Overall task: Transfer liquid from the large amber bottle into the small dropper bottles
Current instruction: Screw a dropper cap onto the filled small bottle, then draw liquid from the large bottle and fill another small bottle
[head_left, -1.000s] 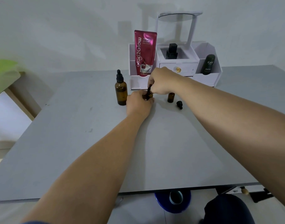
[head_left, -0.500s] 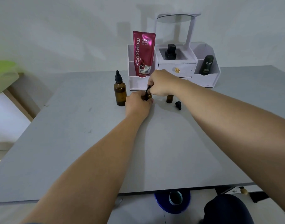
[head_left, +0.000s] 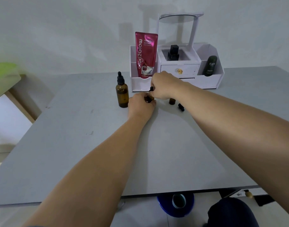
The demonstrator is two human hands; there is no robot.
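At centre frame, the left hand [head_left: 141, 106] grips a small dropper bottle [head_left: 149, 99] upright on the grey surface [head_left: 173, 145], while the right hand [head_left: 163, 86] pinches its black dropper cap [head_left: 151, 88] from above. The large amber bottle [head_left: 122, 95], capped and upright, stands just left of the left hand, the nearer one. A white organiser [head_left: 209, 80] backs onto the pale wall.

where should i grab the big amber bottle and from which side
Grip the large amber bottle round its straight cylindrical body, about mid-height. It stands upright, and its black dropper top is narrow and probably soft, a poor hold. Come from the front or its left: the white organizer stands behind, and the left hand, holding a small dropper bottle, crowds its right.
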